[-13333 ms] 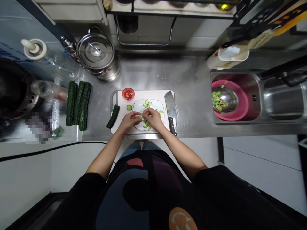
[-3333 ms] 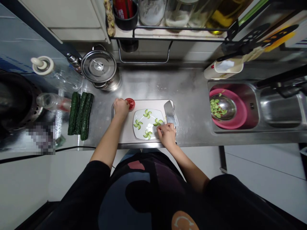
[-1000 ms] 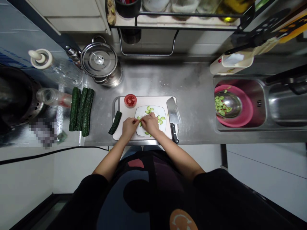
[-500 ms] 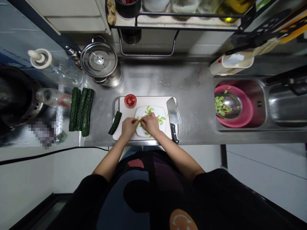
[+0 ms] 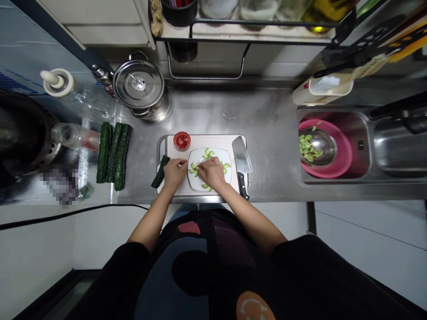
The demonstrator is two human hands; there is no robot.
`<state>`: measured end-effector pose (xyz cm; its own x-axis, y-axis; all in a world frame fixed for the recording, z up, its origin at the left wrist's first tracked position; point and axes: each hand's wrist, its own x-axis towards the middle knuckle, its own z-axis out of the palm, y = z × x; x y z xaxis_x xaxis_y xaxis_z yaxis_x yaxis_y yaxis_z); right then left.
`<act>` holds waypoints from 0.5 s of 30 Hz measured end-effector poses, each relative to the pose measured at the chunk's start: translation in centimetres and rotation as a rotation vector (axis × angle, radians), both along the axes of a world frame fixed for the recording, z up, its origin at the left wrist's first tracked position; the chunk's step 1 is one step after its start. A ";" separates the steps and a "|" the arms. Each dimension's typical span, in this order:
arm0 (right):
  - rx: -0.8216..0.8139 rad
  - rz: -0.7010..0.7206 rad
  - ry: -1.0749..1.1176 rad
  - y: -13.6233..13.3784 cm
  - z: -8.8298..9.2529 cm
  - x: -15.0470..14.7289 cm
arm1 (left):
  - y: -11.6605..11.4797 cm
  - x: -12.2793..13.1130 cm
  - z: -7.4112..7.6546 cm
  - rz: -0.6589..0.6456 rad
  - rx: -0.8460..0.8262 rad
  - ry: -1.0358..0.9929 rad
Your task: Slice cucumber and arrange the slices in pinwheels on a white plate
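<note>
A white plate point(image 5: 192, 182) with clusters of green cucumber slices point(image 5: 207, 154) around its rim lies on a white cutting board point(image 5: 182, 190). Over the plate, my right hand point(image 5: 213, 172) is closed, its fingertips pinching a small red piece point(image 5: 197, 168) at the left cluster. My left hand point(image 5: 175, 172) hovers just left of the plate with fingers pinched together; what they hold, if anything, is too small to make out. Beside it lies a cut length of cucumber point(image 5: 160, 172). A red bowl point(image 5: 182, 141) of chopped red bits sits at the board's upper left.
A cleaver point(image 5: 242, 155) rests along the board's right edge. Whole cucumbers point(image 5: 113, 155) lie to the left, below a lidded steel pot point(image 5: 142, 91). In the sink point(image 5: 360, 164) stands a pink basin point(image 5: 345, 149) with a metal bowl. A rack point(image 5: 256, 38) hangs above the counter.
My left hand has drawn away to the left, off the plate and apart from my right hand. My right hand stays at the left cluster, shifted slightly right.
</note>
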<state>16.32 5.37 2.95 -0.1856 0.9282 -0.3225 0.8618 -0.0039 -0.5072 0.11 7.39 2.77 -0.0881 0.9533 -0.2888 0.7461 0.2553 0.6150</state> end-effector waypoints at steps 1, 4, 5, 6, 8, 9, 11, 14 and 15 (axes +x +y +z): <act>-0.001 -0.015 0.007 0.0 0.2 0.2 | 0.6 -0.3 0.1 0.008 0.031 0.030; -0.001 -0.058 0.021 -0.1 0.8 0.6 | 3.0 -1.0 0.4 0.011 0.117 0.139; 0.000 -0.072 0.024 -0.1 1.0 0.8 | 3.8 -1.0 0.4 0.001 0.121 0.173; 0.003 -0.083 0.026 -0.1 1.2 0.9 | 4.6 -1.0 0.4 -0.014 0.112 0.202; 0.011 -0.098 0.024 -0.1 1.5 1.1 | 6.2 -0.6 0.6 -0.048 0.066 0.253; 0.016 -0.102 0.020 -0.1 1.6 1.1 | 6.8 -0.3 0.7 -0.056 0.037 0.276; 0.020 -0.106 0.009 -0.2 1.7 1.2 | 7.8 0.4 1.0 -0.063 -0.028 0.313; 0.018 -0.113 -0.008 -0.3 1.9 1.4 | 8.8 1.3 1.3 -0.070 -0.111 0.345; 0.014 -0.115 -0.010 -0.4 1.9 1.4 | 9.0 1.5 1.3 -0.070 -0.128 0.354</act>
